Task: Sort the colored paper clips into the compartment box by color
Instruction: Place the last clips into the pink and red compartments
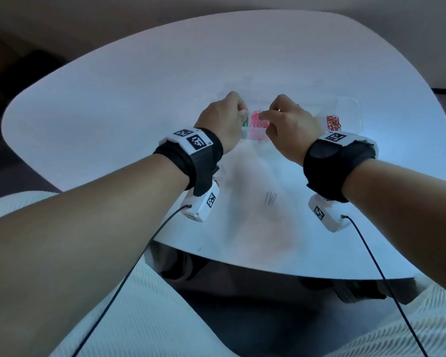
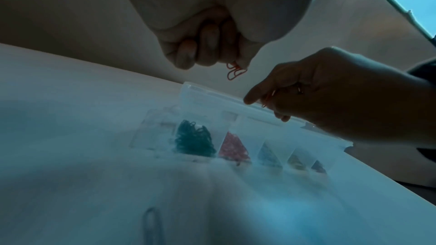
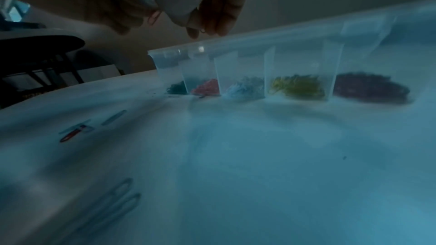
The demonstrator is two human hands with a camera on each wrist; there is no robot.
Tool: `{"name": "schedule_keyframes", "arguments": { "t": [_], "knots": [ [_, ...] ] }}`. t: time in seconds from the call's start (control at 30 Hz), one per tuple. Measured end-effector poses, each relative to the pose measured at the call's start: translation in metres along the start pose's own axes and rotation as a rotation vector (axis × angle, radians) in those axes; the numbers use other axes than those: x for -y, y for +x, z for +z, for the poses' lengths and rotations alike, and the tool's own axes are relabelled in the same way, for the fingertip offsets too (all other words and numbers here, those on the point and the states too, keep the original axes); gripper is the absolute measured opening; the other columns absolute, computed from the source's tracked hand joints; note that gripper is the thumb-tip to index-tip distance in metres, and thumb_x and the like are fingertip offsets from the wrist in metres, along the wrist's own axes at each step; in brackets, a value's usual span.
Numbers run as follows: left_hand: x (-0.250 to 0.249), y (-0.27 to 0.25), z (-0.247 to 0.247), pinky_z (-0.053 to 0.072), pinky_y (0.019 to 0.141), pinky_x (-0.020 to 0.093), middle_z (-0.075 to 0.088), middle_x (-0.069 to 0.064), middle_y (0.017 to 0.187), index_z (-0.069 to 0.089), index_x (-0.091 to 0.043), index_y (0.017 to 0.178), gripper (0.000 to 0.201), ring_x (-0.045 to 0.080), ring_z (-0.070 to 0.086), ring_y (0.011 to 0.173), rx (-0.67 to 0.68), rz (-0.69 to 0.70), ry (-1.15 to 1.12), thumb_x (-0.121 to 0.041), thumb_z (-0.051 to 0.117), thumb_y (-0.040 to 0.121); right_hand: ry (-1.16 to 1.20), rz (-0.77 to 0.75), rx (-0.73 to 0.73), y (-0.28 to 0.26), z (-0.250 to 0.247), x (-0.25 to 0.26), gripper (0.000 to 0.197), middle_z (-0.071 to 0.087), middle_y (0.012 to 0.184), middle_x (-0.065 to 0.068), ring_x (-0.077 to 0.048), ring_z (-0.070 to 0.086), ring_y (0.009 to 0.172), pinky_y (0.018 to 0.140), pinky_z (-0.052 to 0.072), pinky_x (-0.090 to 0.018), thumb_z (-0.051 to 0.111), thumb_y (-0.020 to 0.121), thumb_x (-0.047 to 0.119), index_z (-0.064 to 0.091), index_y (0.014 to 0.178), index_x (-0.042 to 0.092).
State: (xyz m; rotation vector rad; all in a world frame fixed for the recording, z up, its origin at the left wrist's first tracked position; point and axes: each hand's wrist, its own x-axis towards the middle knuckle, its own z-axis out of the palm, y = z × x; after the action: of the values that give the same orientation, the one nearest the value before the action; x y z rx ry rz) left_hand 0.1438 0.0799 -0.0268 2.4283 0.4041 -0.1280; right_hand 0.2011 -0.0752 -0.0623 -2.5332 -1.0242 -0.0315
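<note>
Pretty far along, we'd say: the compartment box (image 3: pixel 247 51) on the table (image 1: pixel 113 86) already has green, pink, blue, yellow and dark red piles sorted. Our left hand (image 2: pixel 207 44) is curled, pinching a few pink clips (image 2: pixel 235 72) above the box, and our right hand (image 2: pixel 330 90) pinches another pink clip (image 2: pixel 267 100) over it. A few loose clips (image 1: pixel 270 198) lie on the table nearer us.
</note>
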Motion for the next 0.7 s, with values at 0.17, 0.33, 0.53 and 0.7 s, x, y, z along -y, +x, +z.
{"name": "schedule_keyframes", "arguments": {
  "t": [0.17, 0.33, 0.53, 0.7],
  "knots": [
    [-0.020, 0.030, 0.010, 0.039, 0.069, 0.030, 0.055, 0.000, 0.092, 0.051, -0.013, 0.110, 0.016, 0.022, 0.054, 0.082, 0.003, -0.056, 0.024, -0.019, 0.041, 0.098, -0.138, -0.025, -0.027, 0.007, 0.012, -0.006, 0.020, 0.063, 0.070, -0.013, -0.036, 0.058, 0.065, 0.056, 0.044, -0.034, 0.049, 0.081, 0.007, 0.069, 0.084, 0.005],
    [-0.034, 0.045, 0.024, 0.043, 0.073, 0.031, 0.055, 0.002, 0.098, 0.050, -0.013, 0.109, 0.015, 0.022, 0.055, 0.086, 0.064, -0.057, 0.037, -0.014, 0.047, 0.095, -0.166, 0.007, -0.118, -0.006, 0.011, -0.013, 0.019, 0.065, 0.080, -0.011, -0.035, 0.060, 0.070, 0.061, 0.043, -0.037, 0.053, 0.084, 0.016, 0.067, 0.094, 0.009],
    [-0.038, 0.045, 0.032, 0.044, 0.068, 0.023, 0.066, -0.003, 0.094, 0.065, -0.021, 0.107, 0.020, 0.015, 0.061, 0.081, 0.141, -0.016, 0.043, -0.014, 0.057, 0.090, -0.164, 0.090, -0.099, -0.017, -0.006, -0.016, 0.019, 0.057, 0.077, -0.012, -0.033, 0.053, 0.065, 0.064, 0.033, -0.037, 0.042, 0.072, 0.011, 0.054, 0.086, 0.006],
    [-0.041, 0.028, 0.021, 0.045, 0.093, 0.027, 0.058, 0.000, 0.125, 0.058, -0.026, 0.124, 0.038, 0.019, 0.056, 0.111, 0.146, 0.054, 0.087, -0.013, 0.057, 0.089, -0.183, 0.135, 0.062, -0.020, -0.022, -0.008, 0.009, 0.057, 0.070, -0.010, -0.029, 0.041, 0.054, 0.068, 0.024, -0.033, 0.048, 0.072, 0.004, 0.048, 0.076, 0.012]
  ]
}}
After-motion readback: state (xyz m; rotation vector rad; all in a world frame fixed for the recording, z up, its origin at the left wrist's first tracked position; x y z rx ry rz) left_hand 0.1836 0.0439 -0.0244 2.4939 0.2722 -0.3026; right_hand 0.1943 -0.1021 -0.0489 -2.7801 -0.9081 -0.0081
